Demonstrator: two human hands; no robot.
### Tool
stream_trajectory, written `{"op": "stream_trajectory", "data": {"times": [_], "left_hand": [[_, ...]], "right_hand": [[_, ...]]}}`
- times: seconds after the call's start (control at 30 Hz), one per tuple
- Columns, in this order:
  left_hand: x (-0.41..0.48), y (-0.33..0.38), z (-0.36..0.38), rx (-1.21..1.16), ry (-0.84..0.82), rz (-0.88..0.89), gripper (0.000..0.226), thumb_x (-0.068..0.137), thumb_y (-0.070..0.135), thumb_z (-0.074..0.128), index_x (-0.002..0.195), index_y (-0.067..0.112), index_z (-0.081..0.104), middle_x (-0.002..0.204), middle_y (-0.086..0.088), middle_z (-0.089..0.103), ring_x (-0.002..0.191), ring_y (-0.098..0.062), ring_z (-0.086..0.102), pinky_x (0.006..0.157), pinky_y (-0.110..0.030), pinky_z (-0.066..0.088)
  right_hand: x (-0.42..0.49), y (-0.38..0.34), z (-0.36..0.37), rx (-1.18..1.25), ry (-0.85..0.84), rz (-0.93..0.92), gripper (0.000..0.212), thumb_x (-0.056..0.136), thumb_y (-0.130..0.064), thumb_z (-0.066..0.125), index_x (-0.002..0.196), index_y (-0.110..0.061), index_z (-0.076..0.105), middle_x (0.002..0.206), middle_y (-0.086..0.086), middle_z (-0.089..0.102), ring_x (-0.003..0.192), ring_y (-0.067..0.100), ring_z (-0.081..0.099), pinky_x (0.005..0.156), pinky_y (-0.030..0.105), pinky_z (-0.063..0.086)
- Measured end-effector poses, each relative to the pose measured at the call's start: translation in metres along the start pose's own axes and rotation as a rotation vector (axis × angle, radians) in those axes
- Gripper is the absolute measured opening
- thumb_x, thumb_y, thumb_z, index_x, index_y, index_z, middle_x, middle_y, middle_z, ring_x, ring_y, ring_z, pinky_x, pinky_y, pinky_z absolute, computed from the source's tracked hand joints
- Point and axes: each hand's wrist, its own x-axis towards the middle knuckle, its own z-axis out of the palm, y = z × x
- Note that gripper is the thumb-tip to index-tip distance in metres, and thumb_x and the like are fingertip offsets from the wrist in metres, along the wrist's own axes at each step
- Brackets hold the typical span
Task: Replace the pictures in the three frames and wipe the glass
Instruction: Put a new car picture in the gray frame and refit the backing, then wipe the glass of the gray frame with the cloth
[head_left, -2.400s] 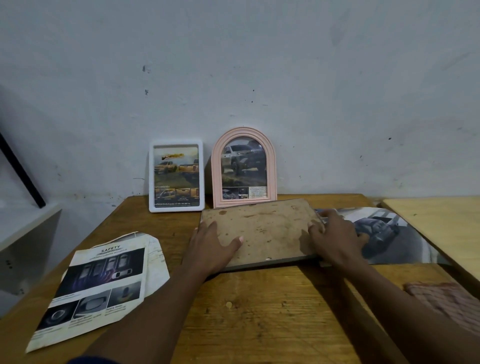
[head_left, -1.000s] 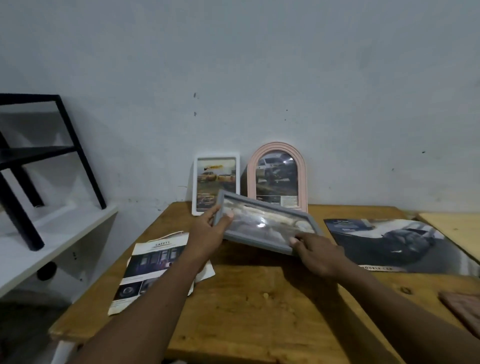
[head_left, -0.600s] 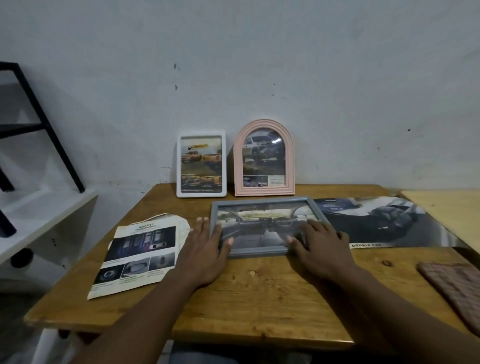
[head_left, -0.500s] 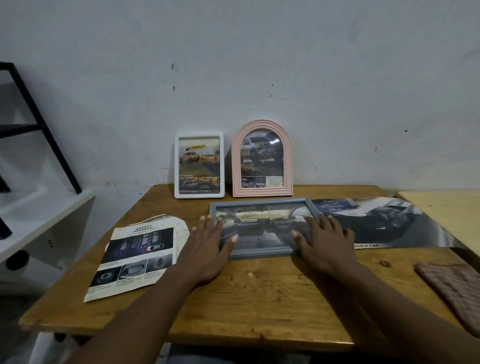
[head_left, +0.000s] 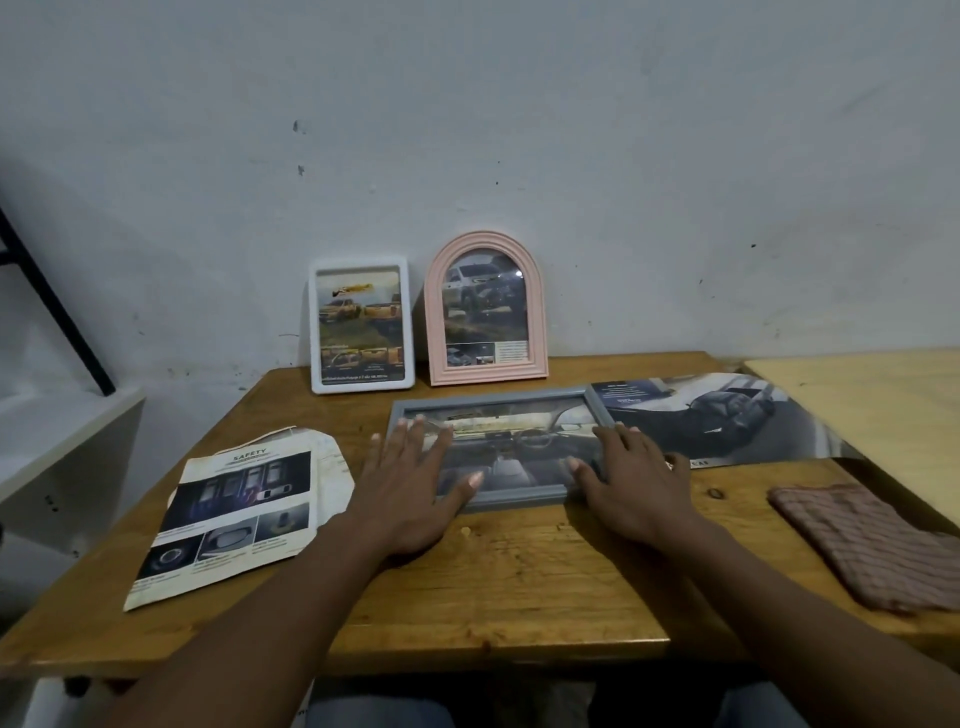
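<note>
Grey frame (head_left: 519, 447) now lies flat, glass up, on the tabletop (head_left: 519, 582), in front of the white frame (head_left: 362, 325) and pink frame (head_left: 487, 312). Earlier it lay backing up, then was lifted and turned. Left grip (head_left: 410, 488) rests open-palmed on its left end and right grip (head_left: 628, 483) on its right end, fingers straight, holding nothing. Cloth (head_left: 872, 545) lies well apart, right.

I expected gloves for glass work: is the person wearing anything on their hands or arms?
No. The left hand and right hand are bare: no gloves, rings or watch. The left forearm and right forearm are bare to the picture's edge; no sleeve shows.
</note>
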Motion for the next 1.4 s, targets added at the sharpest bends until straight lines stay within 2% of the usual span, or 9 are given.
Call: {"op": "stream_trajectory", "data": {"times": [0.27,0.47,0.6,0.7,0.8,0.93,1.17,1.3,1.4], "left_hand": [[0.033,0.157,0.016,-0.038,-0.088,0.367,0.079,0.098,0.073,0.023,0.161,0.037,-0.006,0.170,0.000,-0.016,0.154,-0.021,-0.021,0.122,-0.044,-0.012],[0.040,0.205,0.031,0.058,-0.170,0.385,0.081,0.097,0.074,0.014,0.162,0.031,-0.007,0.169,-0.004,-0.017,0.154,-0.022,-0.020,0.123,-0.047,-0.014],[0.039,0.200,0.022,-0.132,-0.191,0.368,0.077,0.098,0.072,0.014,0.162,0.035,-0.007,0.170,-0.002,-0.014,0.154,-0.020,-0.019,0.122,-0.043,-0.013],[0.043,0.176,0.010,-0.244,-0.131,0.309,0.073,0.099,0.071,0.017,0.161,0.038,-0.004,0.170,0.000,-0.009,0.155,-0.020,-0.016,0.125,-0.047,-0.008],[0.048,0.122,-0.001,-0.320,-0.023,0.217,0.072,0.098,0.072,0.014,0.161,0.040,0.000,0.170,0.006,-0.006,0.155,-0.016,-0.015,0.126,-0.047,-0.006],[0.053,0.027,-0.012,-0.285,0.088,0.010,0.071,0.101,0.065,0.018,0.163,0.031,0.010,0.171,0.000,0.004,0.157,-0.022,-0.005,0.126,-0.047,0.000],[0.048,-0.056,-0.011,-0.221,0.098,-0.179,0.063,0.108,0.048,0.021,0.163,0.019,0.011,0.171,-0.005,0.006,0.157,-0.024,-0.003,0.126,-0.047,0.002],[0.048,-0.057,-0.005,-0.199,0.102,-0.170,0.062,0.109,0.043,0.019,0.163,0.014,0.008,0.171,-0.007,0.004,0.157,-0.023,-0.004,0.126,-0.043,0.000],[0.047,-0.054,-0.004,-0.176,0.090,-0.162,0.062,0.109,0.042,0.017,0.163,0.012,0.005,0.171,-0.008,0.002,0.157,-0.022,-0.005,0.125,-0.039,-0.003]], "right_hand": [[-0.046,0.097,-0.060,-0.091,-0.024,0.162,0.058,0.097,-0.054,0.044,0.149,-0.029,0.035,0.164,0.001,0.018,0.152,0.023,0.010,0.118,0.057,0.013],[-0.092,0.146,-0.072,-0.148,-0.178,0.236,0.057,0.102,-0.053,0.029,0.155,-0.035,0.020,0.166,-0.003,0.008,0.152,0.021,-0.002,0.120,0.050,0.005],[-0.093,0.123,-0.067,-0.057,-0.043,0.184,0.045,0.102,-0.026,0.041,0.147,-0.032,0.039,0.159,-0.001,0.033,0.148,0.021,0.022,0.117,0.041,0.023],[-0.083,0.099,-0.066,0.134,0.120,0.143,0.043,0.099,-0.018,0.048,0.141,-0.029,0.046,0.133,-0.001,0.059,0.120,0.015,0.053,0.099,0.035,0.043],[-0.049,0.060,-0.079,0.453,0.207,0.137,0.022,0.102,-0.024,0.046,0.120,-0.025,0.059,0.099,-0.006,0.064,0.090,0.008,0.060,0.078,0.032,0.053],[0.011,-0.011,-0.100,0.856,-0.119,0.317,0.025,0.101,-0.021,0.050,0.093,-0.010,0.070,0.092,0.013,0.070,0.086,0.022,0.065,0.071,0.035,0.057],[0.111,-0.121,-0.040,0.464,-0.175,-0.109,0.024,0.100,-0.037,0.053,0.115,-0.018,0.056,0.101,0.006,0.065,0.088,0.020,0.062,0.074,0.039,0.054],[0.127,-0.143,0.019,0.074,-0.232,-0.442,0.042,0.099,-0.047,0.038,0.128,-0.023,0.056,0.132,0.003,0.056,0.124,0.025,0.050,0.101,0.047,0.042],[0.123,-0.136,0.047,-0.005,-0.216,-0.625,0.052,0.099,-0.046,0.027,0.141,-0.025,0.047,0.153,0.002,0.041,0.146,0.025,0.026,0.118,0.051,0.024]]}}
